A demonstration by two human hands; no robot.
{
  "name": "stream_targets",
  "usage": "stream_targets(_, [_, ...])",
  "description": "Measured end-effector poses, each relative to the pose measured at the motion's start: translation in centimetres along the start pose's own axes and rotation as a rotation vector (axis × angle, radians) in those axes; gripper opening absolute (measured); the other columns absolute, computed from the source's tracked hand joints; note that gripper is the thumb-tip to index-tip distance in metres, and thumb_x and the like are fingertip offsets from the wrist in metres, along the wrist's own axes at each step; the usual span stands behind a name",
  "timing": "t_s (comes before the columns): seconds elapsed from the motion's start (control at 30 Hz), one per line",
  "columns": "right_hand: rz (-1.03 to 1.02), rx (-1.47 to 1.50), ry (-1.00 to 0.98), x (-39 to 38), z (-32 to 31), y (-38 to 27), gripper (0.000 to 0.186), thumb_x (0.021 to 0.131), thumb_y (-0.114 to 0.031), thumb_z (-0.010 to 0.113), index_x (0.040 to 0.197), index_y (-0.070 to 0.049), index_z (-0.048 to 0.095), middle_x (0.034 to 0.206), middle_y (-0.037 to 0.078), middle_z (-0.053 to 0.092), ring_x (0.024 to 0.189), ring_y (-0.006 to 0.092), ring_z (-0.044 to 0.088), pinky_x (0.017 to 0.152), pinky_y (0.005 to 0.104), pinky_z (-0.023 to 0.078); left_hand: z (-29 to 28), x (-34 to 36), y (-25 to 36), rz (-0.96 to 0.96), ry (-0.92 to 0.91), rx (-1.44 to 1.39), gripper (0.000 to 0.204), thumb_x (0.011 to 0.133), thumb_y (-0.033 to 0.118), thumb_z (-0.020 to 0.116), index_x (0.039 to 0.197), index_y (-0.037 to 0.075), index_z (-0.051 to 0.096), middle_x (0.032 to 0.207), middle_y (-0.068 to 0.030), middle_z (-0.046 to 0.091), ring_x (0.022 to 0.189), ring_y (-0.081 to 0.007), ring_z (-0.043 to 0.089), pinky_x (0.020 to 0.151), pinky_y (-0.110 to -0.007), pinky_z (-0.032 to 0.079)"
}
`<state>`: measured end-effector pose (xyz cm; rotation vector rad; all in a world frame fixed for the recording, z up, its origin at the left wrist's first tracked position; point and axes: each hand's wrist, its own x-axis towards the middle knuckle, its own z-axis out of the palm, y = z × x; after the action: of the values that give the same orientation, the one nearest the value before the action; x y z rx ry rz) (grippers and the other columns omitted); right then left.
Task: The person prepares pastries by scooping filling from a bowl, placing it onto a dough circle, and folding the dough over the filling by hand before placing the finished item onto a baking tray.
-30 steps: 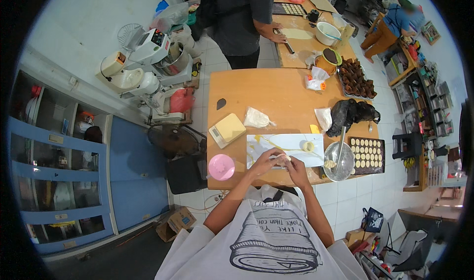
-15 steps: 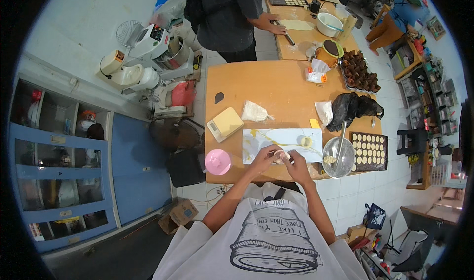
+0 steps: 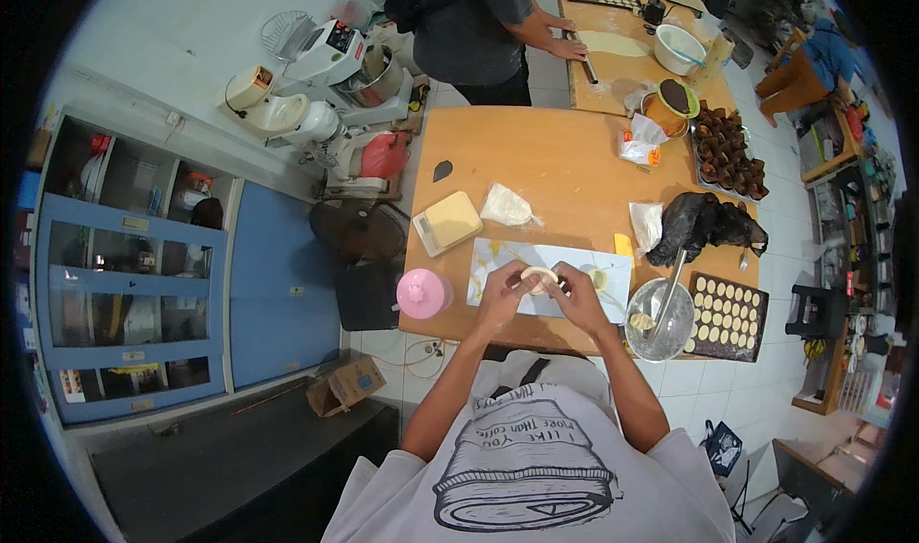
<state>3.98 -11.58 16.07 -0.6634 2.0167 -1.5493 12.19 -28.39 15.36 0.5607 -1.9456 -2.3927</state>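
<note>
Between my two hands is a small pale dough round [image 3: 540,274], raised above a white marble-patterned board [image 3: 486,256]. My left hand [image 3: 504,294] grips its left edge with bent fingers. On the opposite edge, the fingers of my right hand [image 3: 577,296] press the dough too. Part of it is hidden behind my fingertips. Another pale dough piece [image 3: 599,279] lies on the board just beyond my right hand. Right of the board stands a shiny bowl [image 3: 678,318], with a long-handled utensil [image 3: 672,282] leaning in it and some pale filling-like mass inside.
A dark tray [image 3: 761,328] holds several dough rounds at the right. Nearby are a pink container [image 3: 423,294], a kitchen scale [image 3: 448,224], a bag of white powder [image 3: 507,205] and black plastic bags [image 3: 704,225]. Across the table, a co-worker [image 3: 474,31] handles a rolling pin [image 3: 587,64].
My hands have lifted slightly and turned the dough, so more of its pale rim shows. My view has swung, shifting the far table rightward. The co-worker now has both hands at the rolling pin.
</note>
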Motion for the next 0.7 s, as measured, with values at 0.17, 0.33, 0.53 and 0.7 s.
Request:
stream_targets(0.17, [-0.134,-0.092,-0.140,0.0,-1.2,-1.8,0.019,0.092,-0.019,0.071,0.095,-0.001,0.066,0.078,0.007,0.063,0.067,0.0172,0.056,0.059,0.0304,0.045,-1.1,-1.9,0.7,0.076,-0.071,0.247,0.027,0.094,0.011,0.070,0.117,-0.002,0.066,0.095,-0.0062,0.067,0.084,-0.0095,0.061,0.076,-0.027,0.049])
stream_targets(0.33, [-0.026,-0.086,-0.391,-1.4,-0.7,-0.2,0.025,0.095,-0.025,0.067,0.100,0.000,0.068,0.090,0.013,0.068,0.079,0.0241,0.062,0.072,0.0363,0.049,-1.0,-4.9,-0.7,0.015,-0.075,0.123,0.047,0.095,0.013,0.070,0.138,0.002,0.053,0.118,-0.0081,0.064,0.104,-0.0125,0.060,0.089,-0.028,0.050])
stream_targets(0.53, [-0.042,0.244,-0.365,-3.3,0.6,2.8,0.025,0.097,-0.023,0.063,0.109,-0.001,0.067,0.094,0.013,0.067,0.081,0.0211,0.060,0.072,0.0350,0.048,0.7,-7.0,-2.3,-0.165,-0.069,-0.379,0.037,0.098,0.019,0.066,0.131,0.002,0.058,0.123,-0.0076,0.062,0.112,-0.0161,0.060,0.099,-0.030,0.048])
stream_targets(0.7, [-0.086,-0.055,-0.319,-3.3,0.1,2.1,0.024,0.098,-0.022,0.064,0.104,0.001,0.065,0.093,0.015,0.063,0.081,0.0237,0.061,0.072,0.0363,0.050,1.4,-6.6,-5.0,-0.102,0.127,-0.229,0.027,0.099,0.018,0.065,0.119,-0.001,0.064,0.113,-0.0071,0.066,0.106,-0.0134,0.061,0.092,-0.028,0.050])
